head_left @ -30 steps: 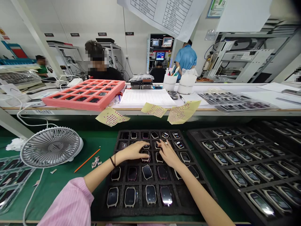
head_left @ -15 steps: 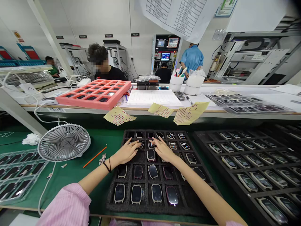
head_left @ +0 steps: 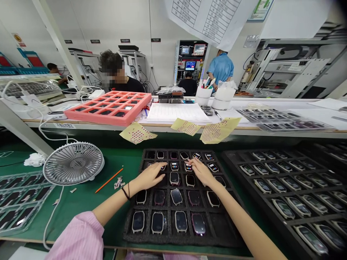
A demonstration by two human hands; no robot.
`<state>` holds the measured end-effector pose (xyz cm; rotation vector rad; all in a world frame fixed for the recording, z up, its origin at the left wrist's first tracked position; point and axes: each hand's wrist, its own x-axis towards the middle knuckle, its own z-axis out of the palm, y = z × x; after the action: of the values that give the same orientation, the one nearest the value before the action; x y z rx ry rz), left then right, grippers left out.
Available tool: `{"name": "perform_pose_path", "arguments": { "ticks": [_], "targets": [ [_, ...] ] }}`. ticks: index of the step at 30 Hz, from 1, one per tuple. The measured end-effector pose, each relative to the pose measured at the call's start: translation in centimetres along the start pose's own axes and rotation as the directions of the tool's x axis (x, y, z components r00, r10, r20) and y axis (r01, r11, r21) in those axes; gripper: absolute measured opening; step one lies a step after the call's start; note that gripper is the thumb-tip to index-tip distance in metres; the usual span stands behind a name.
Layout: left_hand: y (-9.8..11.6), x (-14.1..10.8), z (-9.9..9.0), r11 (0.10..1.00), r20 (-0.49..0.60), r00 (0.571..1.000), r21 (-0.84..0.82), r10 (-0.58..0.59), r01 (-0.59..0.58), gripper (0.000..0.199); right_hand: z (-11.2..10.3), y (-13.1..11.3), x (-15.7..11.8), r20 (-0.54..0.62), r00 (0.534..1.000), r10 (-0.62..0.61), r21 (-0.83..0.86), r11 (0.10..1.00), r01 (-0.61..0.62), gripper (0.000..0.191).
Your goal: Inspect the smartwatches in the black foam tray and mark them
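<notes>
Several rounded smartwatch bodies (head_left: 175,178), dark-screened with silver or pink rims, sit in cells of a black foam tray (head_left: 129,236) at six o'clock. The left hand (head_left: 149,177) and right hand (head_left: 202,172) lie over its upper rows, fingers loosely spread, pinching nothing visible.

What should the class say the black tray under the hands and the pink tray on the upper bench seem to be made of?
The black tray looks like matte foam: its surface is coarse and pitted, and its pockets appear cut into it. The pink tray also looks like matte foam, judging by its thick, soft-looking walls, though a firm rubber cannot be ruled out.
</notes>
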<state>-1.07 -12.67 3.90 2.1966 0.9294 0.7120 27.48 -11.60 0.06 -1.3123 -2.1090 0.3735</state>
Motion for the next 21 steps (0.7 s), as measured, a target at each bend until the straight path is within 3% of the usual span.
{"name": "perform_pose_path", "arguments": {
  "ticks": [4, 10, 13, 16, 21],
  "targets": [
    [1.9, 1.1, 2.1, 0.988, 0.069, 0.995, -0.136, 0.078, -0.068, 0.050, -0.3, 1.5, -0.7, -0.050, 0.998, 0.045, -0.023, 0.999, -0.046, 0.023],
    [1.4, 4.1, 4.1, 0.995, 0.171, 0.982, 0.059, 0.074, -0.086, 0.041, -0.3, 2.0, -1.4, -0.108, 0.993, 0.054, -0.029, 0.998, -0.057, 0.023],
    [1.1, 5.1, 4.9, 0.993, 0.162, 0.985, 0.095, 0.057, -0.073, 0.039, -0.3, 2.0, -1.6, -0.125, 0.991, 0.051, -0.023, 0.998, -0.055, 0.024],
    [1.4, 5.5, 5.2, 0.990, 0.154, 0.987, 0.131, 0.039, -0.060, 0.038, -0.4, 1.9, -1.7, -0.138, 0.989, 0.050, -0.016, 0.999, -0.052, 0.022],
    [2.8, 6.1, 4.2, 0.984, 0.171, 0.985, 0.168, 0.032, -0.061, 0.035, -0.7, 1.7, -1.8, -0.192, 0.980, 0.045, -0.001, 0.999, -0.046, 0.021]
  ]
}}
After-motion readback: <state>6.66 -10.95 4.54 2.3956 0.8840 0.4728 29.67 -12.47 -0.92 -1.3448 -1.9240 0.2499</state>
